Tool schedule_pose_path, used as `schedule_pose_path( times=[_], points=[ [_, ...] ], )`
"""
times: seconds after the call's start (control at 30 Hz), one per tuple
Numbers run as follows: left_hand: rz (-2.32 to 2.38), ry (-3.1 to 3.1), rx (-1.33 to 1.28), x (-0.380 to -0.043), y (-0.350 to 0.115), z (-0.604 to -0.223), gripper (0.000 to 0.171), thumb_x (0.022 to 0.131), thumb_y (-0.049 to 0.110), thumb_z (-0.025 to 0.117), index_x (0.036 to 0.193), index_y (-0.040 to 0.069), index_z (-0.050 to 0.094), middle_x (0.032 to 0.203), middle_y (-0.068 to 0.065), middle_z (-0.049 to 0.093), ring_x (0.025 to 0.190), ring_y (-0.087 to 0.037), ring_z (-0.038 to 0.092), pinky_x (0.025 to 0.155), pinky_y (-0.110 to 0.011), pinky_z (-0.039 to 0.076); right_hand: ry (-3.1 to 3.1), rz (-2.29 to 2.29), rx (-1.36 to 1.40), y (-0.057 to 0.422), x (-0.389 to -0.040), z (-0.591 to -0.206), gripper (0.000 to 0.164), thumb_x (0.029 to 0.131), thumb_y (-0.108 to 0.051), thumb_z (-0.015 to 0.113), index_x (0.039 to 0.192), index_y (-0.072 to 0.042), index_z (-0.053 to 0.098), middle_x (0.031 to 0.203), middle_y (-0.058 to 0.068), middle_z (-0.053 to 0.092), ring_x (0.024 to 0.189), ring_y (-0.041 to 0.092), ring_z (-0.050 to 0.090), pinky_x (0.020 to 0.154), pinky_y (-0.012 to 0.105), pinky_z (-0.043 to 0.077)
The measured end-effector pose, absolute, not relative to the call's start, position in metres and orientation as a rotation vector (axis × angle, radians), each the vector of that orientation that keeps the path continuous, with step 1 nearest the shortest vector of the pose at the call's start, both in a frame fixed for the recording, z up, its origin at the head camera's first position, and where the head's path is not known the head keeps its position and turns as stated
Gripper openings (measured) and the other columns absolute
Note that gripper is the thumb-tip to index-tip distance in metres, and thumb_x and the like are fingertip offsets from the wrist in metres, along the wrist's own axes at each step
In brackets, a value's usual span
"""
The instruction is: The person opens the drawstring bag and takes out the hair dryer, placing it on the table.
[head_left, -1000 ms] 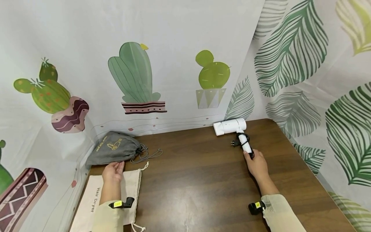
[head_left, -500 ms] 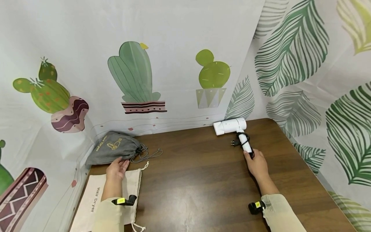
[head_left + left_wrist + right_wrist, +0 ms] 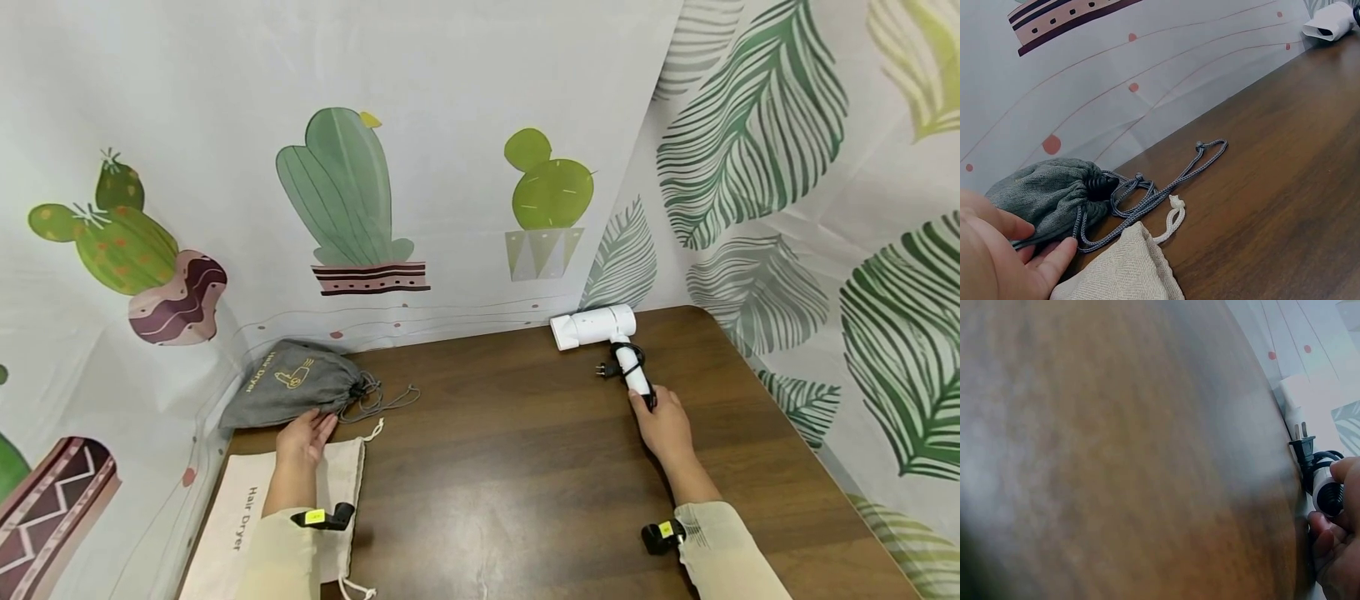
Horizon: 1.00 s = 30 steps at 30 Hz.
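Left hand (image 3: 302, 437): thumb and fingers pinching the near side of a grey fabric drawstring pouch (image 3: 288, 387), far left corner of the brown wood-grain table (image 3: 510, 467) | Right hand (image 3: 666, 427): clamped round the handle of a white cylindrical hair dryer (image 3: 603, 325), near far right corner | Cream cloth drawstring bag (image 3: 341, 475): left edge

Left hand (image 3: 1007, 256) pinching gray drawstring bag (image 3: 1047, 194), beige cloth bag (image 3: 1125, 269) beside it, wooden tabletop (image 3: 1266, 181)
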<state>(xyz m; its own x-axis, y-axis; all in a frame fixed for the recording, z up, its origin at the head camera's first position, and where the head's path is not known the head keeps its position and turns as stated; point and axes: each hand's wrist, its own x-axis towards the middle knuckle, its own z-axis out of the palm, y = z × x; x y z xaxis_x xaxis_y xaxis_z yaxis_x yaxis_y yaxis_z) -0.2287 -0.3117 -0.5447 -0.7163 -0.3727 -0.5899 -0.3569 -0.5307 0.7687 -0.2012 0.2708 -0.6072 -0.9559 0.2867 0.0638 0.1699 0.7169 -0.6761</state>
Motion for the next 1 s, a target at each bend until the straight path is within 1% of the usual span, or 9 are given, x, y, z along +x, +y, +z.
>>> schedule_pose_path(
  times=[0.07,0.23,0.33,0.43,0.5,0.57,0.67,0.83,1.0],
  points=[
    [-2.485,-1.511,1.163,-0.229,-0.312,-0.545,0.057,0.107,0.01,0.039,0.158,0.0,0.017,0.138,-0.016,0.043,0.129,-0.021,0.053,0.111,-0.03,0.046,-2.757,1.059,-0.373,0.271,-0.201,-0.607,0.055,0.106,-0.043,0.047,0.124,0.009,0.054,0.112,0.031,0.056,0.099,0.044,0.057,0.086,0.057,0.044],
    [-2.484,-1.479,1.167,-0.23,-0.312,-0.545,0.048,0.106,0.012,0.046,0.15,0.003,0.031,0.121,-0.011,0.051,0.121,-0.017,0.058,0.11,-0.03,0.047,-2.763,1.064,-0.378,0.271,-0.201,-0.608,0.057,0.106,-0.043,0.047,0.127,0.009,0.053,0.114,0.031,0.056,0.102,0.045,0.057,0.088,0.058,0.044],
    [-2.488,-1.455,1.161,-0.23,-0.312,-0.546,0.044,0.105,0.01,0.047,0.147,0.003,0.034,0.125,-0.012,0.048,0.124,-0.019,0.053,0.11,-0.031,0.047,-2.762,1.068,-0.373,0.27,-0.201,-0.607,0.057,0.106,-0.043,0.047,0.128,0.01,0.052,0.116,0.032,0.056,0.105,0.047,0.057,0.09,0.058,0.044],
    [-2.49,-1.456,1.14,-0.229,-0.31,-0.544,0.05,0.105,0.009,0.046,0.152,0.002,0.029,0.139,-0.016,0.042,0.134,-0.024,0.047,0.111,-0.031,0.046,-2.761,1.068,-0.372,0.27,-0.201,-0.607,0.057,0.106,-0.042,0.047,0.128,0.01,0.052,0.116,0.032,0.056,0.105,0.047,0.057,0.09,0.059,0.044],
    [-2.491,-1.457,1.117,-0.229,-0.308,-0.543,0.059,0.105,0.007,0.045,0.158,0.002,0.018,0.153,-0.019,0.034,0.142,-0.026,0.041,0.113,-0.031,0.044,-2.759,1.068,-0.37,0.27,-0.202,-0.607,0.057,0.106,-0.042,0.047,0.128,0.01,0.052,0.117,0.032,0.056,0.106,0.047,0.056,0.09,0.059,0.044],
    [-2.478,-1.462,1.099,-0.229,-0.306,-0.541,0.067,0.104,0.005,0.045,0.161,0.004,0.008,0.163,-0.016,0.023,0.148,-0.027,0.035,0.113,-0.03,0.043,-2.76,1.065,-0.368,0.271,-0.202,-0.608,0.057,0.106,-0.043,0.046,0.128,0.01,0.052,0.117,0.033,0.056,0.106,0.046,0.056,0.09,0.059,0.044],
    [-2.458,-1.482,1.067,-0.229,-0.305,-0.54,0.075,0.103,0.003,0.045,0.161,0.006,-0.003,0.168,-0.013,0.012,0.151,-0.028,0.031,0.113,-0.029,0.043,-2.76,1.061,-0.368,0.271,-0.202,-0.608,0.058,0.106,-0.043,0.046,0.128,0.01,0.052,0.117,0.033,0.055,0.106,0.047,0.056,0.091,0.059,0.044],
    [-2.409,-1.568,1.047,-0.229,-0.302,-0.54,0.072,0.102,0.001,0.046,0.16,0.0,0.004,0.164,-0.017,0.016,0.146,-0.028,0.037,0.11,-0.028,0.045,-2.76,1.065,-0.369,0.27,-0.202,-0.609,0.058,0.106,-0.043,0.047,0.129,0.01,0.052,0.118,0.033,0.056,0.106,0.048,0.057,0.091,0.059,0.044],
    [-2.361,-1.638,1.032,-0.228,-0.296,-0.539,0.07,0.1,0.001,0.049,0.158,0.0,0.009,0.155,-0.015,0.024,0.132,-0.023,0.048,0.107,-0.028,0.049,-2.757,1.072,-0.371,0.271,-0.202,-0.609,0.059,0.106,-0.044,0.046,0.13,0.01,0.052,0.118,0.033,0.056,0.106,0.047,0.056,0.091,0.059,0.044]
  ],
)
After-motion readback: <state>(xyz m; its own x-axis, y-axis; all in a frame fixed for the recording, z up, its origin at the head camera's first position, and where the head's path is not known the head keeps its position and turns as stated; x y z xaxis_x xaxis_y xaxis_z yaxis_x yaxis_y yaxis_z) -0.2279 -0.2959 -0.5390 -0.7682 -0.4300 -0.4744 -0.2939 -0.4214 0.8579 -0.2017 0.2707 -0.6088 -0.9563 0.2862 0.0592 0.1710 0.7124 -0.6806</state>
